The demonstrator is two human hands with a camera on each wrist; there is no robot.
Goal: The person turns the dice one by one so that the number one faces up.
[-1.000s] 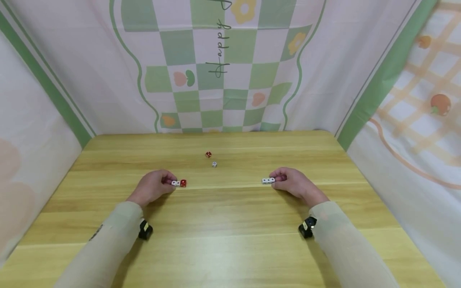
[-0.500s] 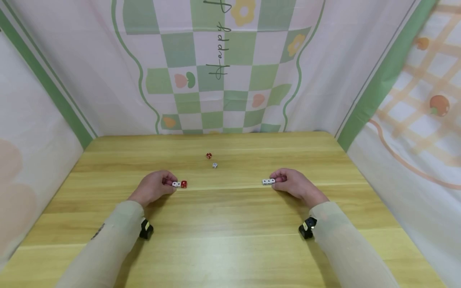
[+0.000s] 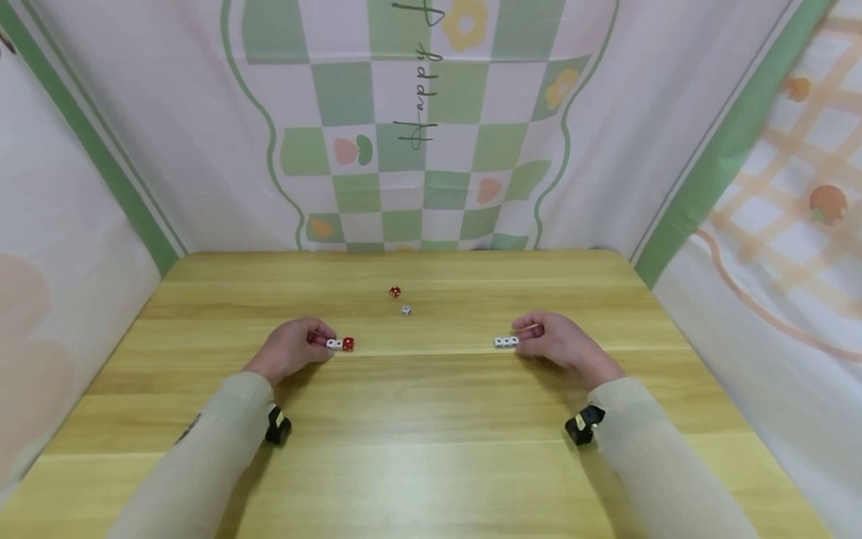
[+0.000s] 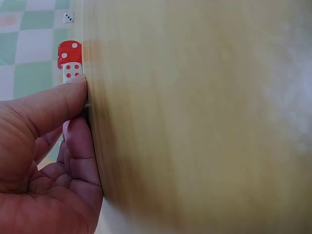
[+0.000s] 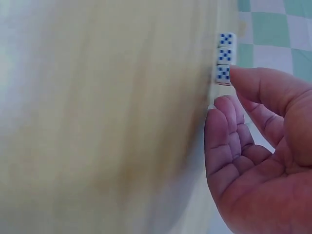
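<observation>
My left hand [image 3: 292, 350] is at a short row of dice on the table, two white and a red die [image 3: 348, 344] at its inner end. In the left wrist view, the thumb lies against the white die [image 4: 72, 71] and partly covers it; finger and thumb pinch the row's outer end. My right hand [image 3: 562, 346] is at the outer end of a row of three white dice [image 3: 506, 342]. Its thumb tip is beside the nearest die [image 5: 223, 74] in the right wrist view, and the fingers stand apart from the thumb.
Behind the rows, between the hands, lie a loose red die [image 3: 395, 292] and a loose white die [image 3: 405, 311]. They rest on a wooden table [image 3: 431, 419]. A checked cloth [image 3: 404, 187] hangs behind its far edge.
My right fingers have parted and drawn slightly outward from the row of three white dice. The left hand keeps its place at its row. The head view has shifted a little.
</observation>
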